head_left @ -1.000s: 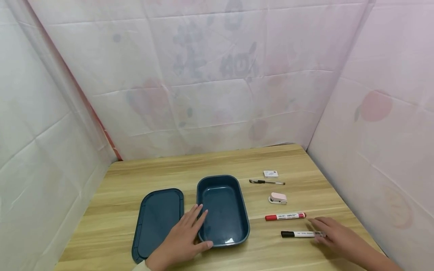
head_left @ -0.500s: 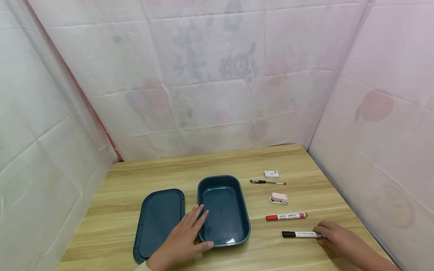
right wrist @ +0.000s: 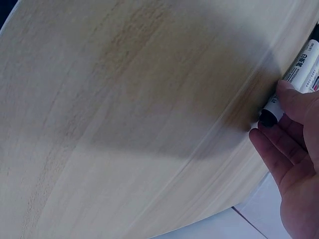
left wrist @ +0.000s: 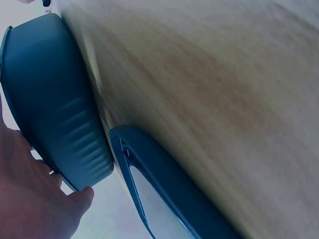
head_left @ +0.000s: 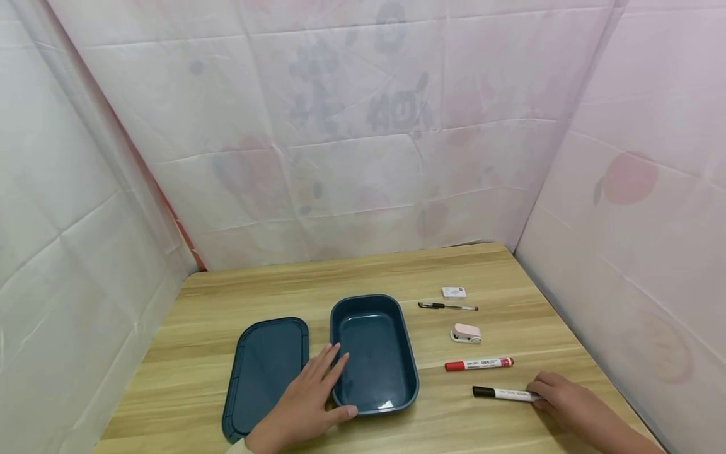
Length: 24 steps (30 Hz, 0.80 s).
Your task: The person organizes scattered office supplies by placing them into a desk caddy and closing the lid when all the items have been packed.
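Observation:
A dark blue rectangular box stands on the wooden table without its lid. My left hand rests on its near left rim with fingers spread and fairly straight; the left wrist view shows the box's ribbed outer wall beside that hand. On the right, my right hand pinches the white rear end of a black-capped whiteboard marker between thumb and fingers. In the right wrist view the thumb presses on the marker near its black end plug. Just beyond lies a red marker.
The flat blue lid lies left of the box, close to it. Behind the markers are a small pink-and-white stapler-like item, a black gel pen and a small white box. Hanging sheets enclose the table's back and sides.
My right hand has closed its fingers on the black marker's rear end, and the marker has shifted slightly and tilted. The left hand and the box have stayed in place.

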Available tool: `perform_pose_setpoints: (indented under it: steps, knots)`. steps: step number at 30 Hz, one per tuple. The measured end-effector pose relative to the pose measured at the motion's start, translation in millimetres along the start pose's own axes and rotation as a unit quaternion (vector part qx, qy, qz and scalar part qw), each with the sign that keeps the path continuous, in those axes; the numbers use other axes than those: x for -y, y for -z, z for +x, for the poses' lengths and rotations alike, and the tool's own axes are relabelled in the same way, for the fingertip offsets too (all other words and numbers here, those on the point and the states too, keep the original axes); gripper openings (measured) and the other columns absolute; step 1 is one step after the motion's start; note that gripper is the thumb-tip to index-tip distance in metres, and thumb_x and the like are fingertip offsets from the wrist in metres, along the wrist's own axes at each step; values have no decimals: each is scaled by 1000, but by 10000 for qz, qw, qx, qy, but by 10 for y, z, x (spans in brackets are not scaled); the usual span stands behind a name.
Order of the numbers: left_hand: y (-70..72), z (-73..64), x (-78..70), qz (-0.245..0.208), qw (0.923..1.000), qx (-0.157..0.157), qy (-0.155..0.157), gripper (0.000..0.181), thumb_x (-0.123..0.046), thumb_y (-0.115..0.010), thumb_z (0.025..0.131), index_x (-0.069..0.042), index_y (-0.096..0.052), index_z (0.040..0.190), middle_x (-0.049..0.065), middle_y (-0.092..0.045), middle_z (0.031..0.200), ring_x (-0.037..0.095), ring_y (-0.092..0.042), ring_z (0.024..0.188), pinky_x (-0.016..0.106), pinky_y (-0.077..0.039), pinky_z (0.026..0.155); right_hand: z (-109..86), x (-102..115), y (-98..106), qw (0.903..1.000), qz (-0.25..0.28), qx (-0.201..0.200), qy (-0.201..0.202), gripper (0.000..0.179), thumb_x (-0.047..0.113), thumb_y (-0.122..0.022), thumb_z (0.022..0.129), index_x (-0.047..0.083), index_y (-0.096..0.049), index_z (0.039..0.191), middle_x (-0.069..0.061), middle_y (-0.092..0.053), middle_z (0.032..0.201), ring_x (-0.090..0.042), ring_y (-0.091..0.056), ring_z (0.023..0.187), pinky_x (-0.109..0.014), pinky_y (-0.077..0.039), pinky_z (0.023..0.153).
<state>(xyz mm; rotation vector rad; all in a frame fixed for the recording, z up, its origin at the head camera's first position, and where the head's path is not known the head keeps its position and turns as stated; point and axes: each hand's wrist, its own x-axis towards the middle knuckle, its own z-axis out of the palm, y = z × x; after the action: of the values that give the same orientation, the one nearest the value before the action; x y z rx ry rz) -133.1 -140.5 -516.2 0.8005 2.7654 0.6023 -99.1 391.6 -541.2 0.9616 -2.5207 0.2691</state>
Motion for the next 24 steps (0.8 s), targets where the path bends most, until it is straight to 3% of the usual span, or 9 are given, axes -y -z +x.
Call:
perform_pose_setpoints:
  steps: [4, 12, 24]
  knots:
    - [1, 3, 2, -22, 10000, 0, -15, 89, -73, -48, 94, -26, -17, 164, 1, -7, 171, 24, -3, 158, 60, -19, 123, -9, -10, -5, 9999, 97, -99, 52, 32, 44, -59, 99, 17, -70, 87, 16, -53, 84, 8, -46, 73, -9, -39, 59]
    - [-15, 4, 13, -42, 10000, -37, 0, 90, -73, -48, 93, -26, -17, 164, 1, -7, 171, 24, -2, 158, 61, -18, 122, 10, -11, 6, 9996, 184, -204, 40, 32, 43, -58, 100, 16, -71, 89, 16, -55, 85, 7, -49, 74, -8, -40, 61]
    - [-17, 0, 14, -198, 9998, -43, 20, 90, -72, -50, 93, -27, -17, 164, 1, -6, 172, 23, 0, 158, 62, -14, 123, 195, -51, 101, 9976, -120, -639, 216, 62, 47, -23, 107, 13, -71, 87, 12, -56, 83, 2, -51, 73, -9, -41, 62]
